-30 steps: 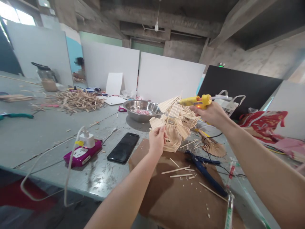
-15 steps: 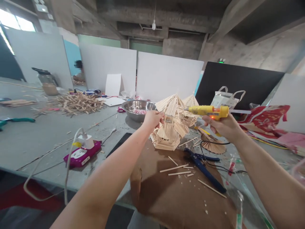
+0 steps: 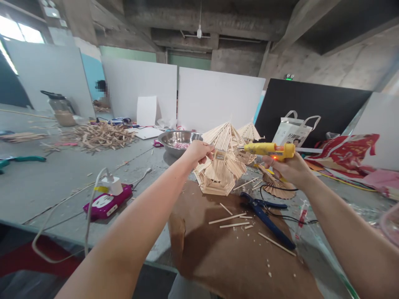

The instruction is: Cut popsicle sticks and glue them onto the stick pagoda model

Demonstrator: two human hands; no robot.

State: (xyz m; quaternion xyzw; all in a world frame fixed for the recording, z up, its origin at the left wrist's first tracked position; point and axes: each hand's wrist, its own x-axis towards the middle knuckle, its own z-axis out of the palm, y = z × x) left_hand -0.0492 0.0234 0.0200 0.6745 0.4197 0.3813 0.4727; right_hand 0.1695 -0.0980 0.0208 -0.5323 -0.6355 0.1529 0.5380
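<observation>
A tiered model building [image 3: 220,170] made of thin wooden sticks, with a peaked roof, stands on a brown board [image 3: 249,257]. My left hand [image 3: 198,153] is closed in a pinch at its left side, just below the roof; the fingertips are partly hidden against the sticks. In my right hand [image 3: 288,167] is a yellow hot glue gun [image 3: 269,151] with a lit orange light and a glue stick at its back end. Its nozzle points left, at the model's right side under the roof edge.
Blue-handled pliers [image 3: 269,224] and loose sticks [image 3: 235,225] lie on the board. Behind are a metal bowl [image 3: 174,145], a stick pile [image 3: 99,136] and a white bag [image 3: 289,132]. A purple power strip [image 3: 107,203] sits left. A person [image 3: 102,95] is far left.
The glue gun has shifted slightly left and down, its nozzle nearer the model. My left hand has moved a little left and stays at the model's side.
</observation>
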